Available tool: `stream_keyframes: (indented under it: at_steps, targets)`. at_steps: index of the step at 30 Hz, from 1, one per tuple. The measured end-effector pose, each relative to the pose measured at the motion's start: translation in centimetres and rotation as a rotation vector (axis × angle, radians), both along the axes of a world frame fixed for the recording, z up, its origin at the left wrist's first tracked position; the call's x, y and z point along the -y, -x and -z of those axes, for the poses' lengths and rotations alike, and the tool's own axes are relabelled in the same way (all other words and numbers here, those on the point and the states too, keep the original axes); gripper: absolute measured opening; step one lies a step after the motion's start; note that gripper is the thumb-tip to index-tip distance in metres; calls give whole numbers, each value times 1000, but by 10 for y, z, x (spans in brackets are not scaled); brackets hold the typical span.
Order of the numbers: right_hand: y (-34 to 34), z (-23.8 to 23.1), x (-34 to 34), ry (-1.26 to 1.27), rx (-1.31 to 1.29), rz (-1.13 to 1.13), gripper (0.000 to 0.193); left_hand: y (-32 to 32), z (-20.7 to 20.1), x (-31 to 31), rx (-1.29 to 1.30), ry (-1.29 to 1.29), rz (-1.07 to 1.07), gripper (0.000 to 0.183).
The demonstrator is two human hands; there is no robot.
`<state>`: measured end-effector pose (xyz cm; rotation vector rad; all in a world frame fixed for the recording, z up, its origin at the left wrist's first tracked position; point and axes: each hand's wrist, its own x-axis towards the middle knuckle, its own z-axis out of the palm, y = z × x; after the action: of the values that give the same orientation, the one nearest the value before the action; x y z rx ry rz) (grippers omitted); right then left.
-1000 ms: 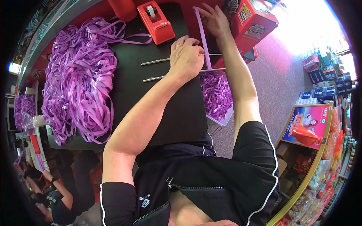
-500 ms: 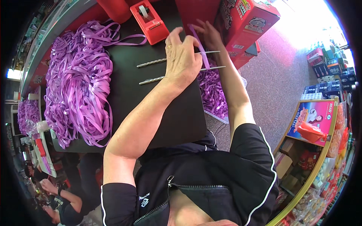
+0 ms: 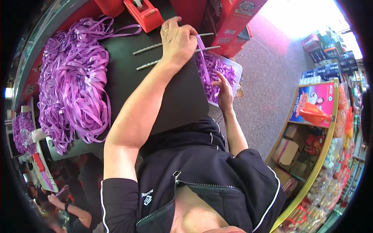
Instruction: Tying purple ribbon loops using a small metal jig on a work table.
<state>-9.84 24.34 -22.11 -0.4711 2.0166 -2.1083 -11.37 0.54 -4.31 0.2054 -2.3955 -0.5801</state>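
My left hand (image 3: 178, 43) lies over two twisted metal rods (image 3: 149, 65) that stick out past the right edge of the dark tabletop. Its thumb and fingers are closed, pinching a strand of purple ribbon (image 3: 201, 58) beside the rods. From there the strand hangs down toward my right hand (image 3: 224, 93), whose thumb and fingertips close on its lower part. Below that hand stands a pale bin (image 3: 236, 70) filled with short loops of purple ribbon. A big tangled heap of purple ribbon (image 3: 74, 81) covers the left of the tabletop (image 3: 171, 101).
A red tape dispenser (image 3: 145, 16) sits at the far side of the table, with red boxes (image 3: 233, 19) to its right. At the right stands a display cabinet (image 3: 295, 128) with packaged goods. Another person's arm (image 3: 77, 211) shows at lower left.
My right hand has come from beyond the rods back toward me, down the ribbon to above the bin. The left hand keeps its place at the rods while the whole view shifts.
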Motion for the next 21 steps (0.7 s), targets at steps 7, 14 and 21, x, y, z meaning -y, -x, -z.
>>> stream_keyframes:
  at_steps: [7, 14, 21]
  targets:
    - [-43, -105, -6, 398, 9, 6, 51, 3, 2, 0, 34, -14, 14, 15]
    - [-36, -152, 7, 309, -328, -47, 51, -1, 1, 0, 13, -12, 11, 16]
    - [-10, -190, 26, 599, -266, -102, 50, -2, 3, 0, -21, -21, 19, 16]
